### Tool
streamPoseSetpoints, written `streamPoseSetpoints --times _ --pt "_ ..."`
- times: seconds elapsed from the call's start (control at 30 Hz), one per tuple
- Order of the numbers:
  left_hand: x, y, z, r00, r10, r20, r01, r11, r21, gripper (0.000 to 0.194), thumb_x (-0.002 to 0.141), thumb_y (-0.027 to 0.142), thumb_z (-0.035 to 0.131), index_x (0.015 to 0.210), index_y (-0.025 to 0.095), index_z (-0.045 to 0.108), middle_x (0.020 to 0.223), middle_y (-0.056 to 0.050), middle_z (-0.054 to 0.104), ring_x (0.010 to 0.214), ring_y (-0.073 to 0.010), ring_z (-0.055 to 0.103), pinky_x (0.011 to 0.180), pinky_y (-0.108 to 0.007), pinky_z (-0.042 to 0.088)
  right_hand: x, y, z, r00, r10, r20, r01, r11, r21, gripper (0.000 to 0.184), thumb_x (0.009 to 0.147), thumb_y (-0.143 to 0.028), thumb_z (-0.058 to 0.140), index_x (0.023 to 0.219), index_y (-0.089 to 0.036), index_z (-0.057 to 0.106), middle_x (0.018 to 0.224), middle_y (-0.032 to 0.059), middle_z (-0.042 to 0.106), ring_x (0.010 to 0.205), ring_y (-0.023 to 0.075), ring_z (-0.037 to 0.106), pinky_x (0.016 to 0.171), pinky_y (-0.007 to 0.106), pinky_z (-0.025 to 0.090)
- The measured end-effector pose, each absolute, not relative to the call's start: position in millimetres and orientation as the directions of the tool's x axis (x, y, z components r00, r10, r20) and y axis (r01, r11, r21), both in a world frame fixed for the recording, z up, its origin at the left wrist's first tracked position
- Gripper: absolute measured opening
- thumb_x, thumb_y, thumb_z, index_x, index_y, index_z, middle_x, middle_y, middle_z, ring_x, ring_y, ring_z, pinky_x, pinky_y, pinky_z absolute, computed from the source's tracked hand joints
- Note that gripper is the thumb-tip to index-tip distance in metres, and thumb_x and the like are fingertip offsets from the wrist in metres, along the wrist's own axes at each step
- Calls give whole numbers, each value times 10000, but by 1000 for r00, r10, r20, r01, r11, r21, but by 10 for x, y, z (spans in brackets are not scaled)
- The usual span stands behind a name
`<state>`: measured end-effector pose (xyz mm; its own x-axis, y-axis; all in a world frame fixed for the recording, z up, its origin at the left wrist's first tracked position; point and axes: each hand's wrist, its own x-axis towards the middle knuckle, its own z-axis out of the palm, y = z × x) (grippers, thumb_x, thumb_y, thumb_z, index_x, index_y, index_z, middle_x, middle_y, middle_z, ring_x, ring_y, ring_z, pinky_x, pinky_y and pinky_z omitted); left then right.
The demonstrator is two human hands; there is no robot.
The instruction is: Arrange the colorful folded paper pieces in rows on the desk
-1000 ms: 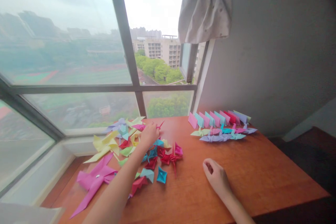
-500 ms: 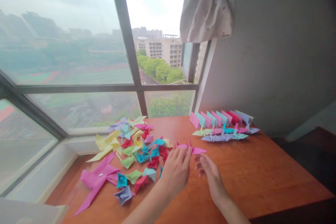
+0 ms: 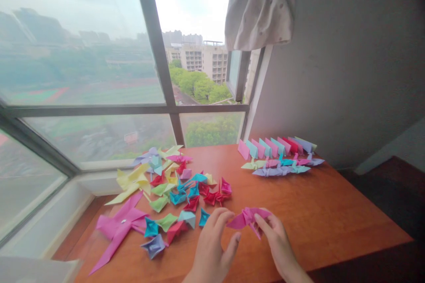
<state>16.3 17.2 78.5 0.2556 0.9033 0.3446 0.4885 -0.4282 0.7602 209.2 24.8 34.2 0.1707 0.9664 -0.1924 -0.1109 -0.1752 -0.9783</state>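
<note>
A magenta paper crane [image 3: 246, 218] is pinched by one wing between the thumb and fingers of my right hand [image 3: 276, 235], above the wooden table. Its other wing points left toward my left hand [image 3: 215, 242], whose thumb and fingers are apart and hold nothing. Beyond my left hand lies a loose cluster of folded paper pieces, among them a blue one [image 3: 203, 217], a red one [image 3: 177, 231] and a purple boat-like one [image 3: 153, 246].
Two rows of paper cranes [image 3: 280, 170] stand at the back right, before a row of upright folded papers [image 3: 262, 148]. A large pink pinwheel [image 3: 121, 225] and a yellow pinwheel [image 3: 133, 181] lie at left on the table [image 3: 332, 212]. Windows rise behind.
The magenta crane has come away from the cluster's right edge, nearer to me, and is now in my right hand. My left hand has drawn back and opened.
</note>
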Motion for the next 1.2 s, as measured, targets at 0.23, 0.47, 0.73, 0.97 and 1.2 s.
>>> streamPoseSetpoints --times 0.23,0.47,0.73,0.97,1.2 --pt "156 71 461 313 946 -83 255 1 967 380 870 485 564 686 154 593 640 -6 531 633 -141 467 584 -238 365 2040 89 407 -14 968 -250 -199 -248 -948 380 782 -532 703 714 -159 680 656 12 576 623 129 467 595 241 398" --pt "115 1 348 385 895 -224 -29 254 967 526 755 666 636 717 142 621 647 -4 567 610 -128 487 577 -228 371 2089 50 327 4 932 -362 -437 -324 -839 319 739 -473 752 697 -187 617 662 -10 560 592 120 470 538 227 394" --pt "172 -54 240 267 932 -246 5 254 967 570 742 735 596 727 165 592 588 31 502 543 -111 422 503 -212 322 2130 -6 206 353 930 -106 17 -119 -993 391 758 -594 669 818 -208 667 633 1 565 590 171 515 544 264 423" --pt "218 -39 341 240 957 -162 74 148 986 548 805 693 554 754 151 616 637 24 474 607 -126 430 571 -225 361 1915 -200 290 186 949 253 315 187 -931 213 836 -458 611 888 -270 696 731 26 632 615 190 565 586 281 462" --pt "291 -16 326 287 953 -94 146 54 988 495 869 627 507 726 158 582 659 8 477 634 -140 441 582 -231 378 2046 -139 215 27 965 261 456 220 -862 114 854 -334 625 794 -267 694 707 26 649 624 185 607 588 266 477"
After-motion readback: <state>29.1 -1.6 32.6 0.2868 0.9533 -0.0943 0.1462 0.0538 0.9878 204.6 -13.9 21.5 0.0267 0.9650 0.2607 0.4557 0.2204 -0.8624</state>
